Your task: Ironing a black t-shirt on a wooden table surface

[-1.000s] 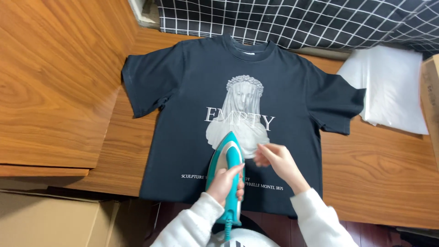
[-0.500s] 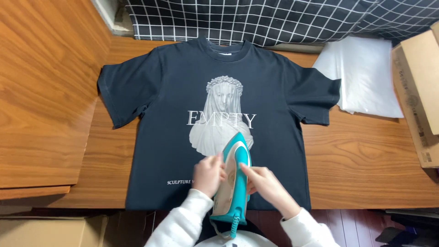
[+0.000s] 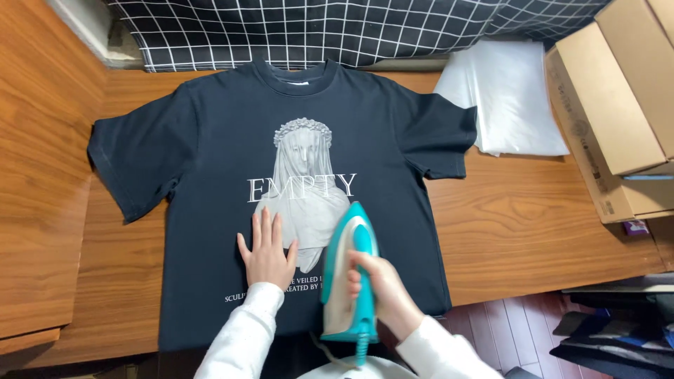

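Note:
A dark navy T-shirt (image 3: 210, 140) with a pale printed bust and white lettering lies spread flat, front up, on a wooden table (image 3: 533, 224). A teal and cream iron (image 3: 349, 270) stands on the shirt's lower middle, its tip pointing away from me. My right hand (image 3: 375, 284) grips the iron's handle. My left hand (image 3: 267, 249) lies flat on the shirt just left of the iron, fingers spread, partly over the print. Both arms wear white sleeves. The iron's cord runs down towards me.
A folded white plastic bag (image 3: 509, 95) lies at the shirt's right sleeve. Cardboard boxes (image 3: 618, 105) stand at the right. A black and white checked cloth (image 3: 316, 28) runs along the back. A raised wooden board (image 3: 35, 175) sits on the left. Dark clothes (image 3: 611, 337) lie on the floor.
The iron passed from my left hand to my right. My left hand let go and came down flat on the shirt. The view shifted to the right.

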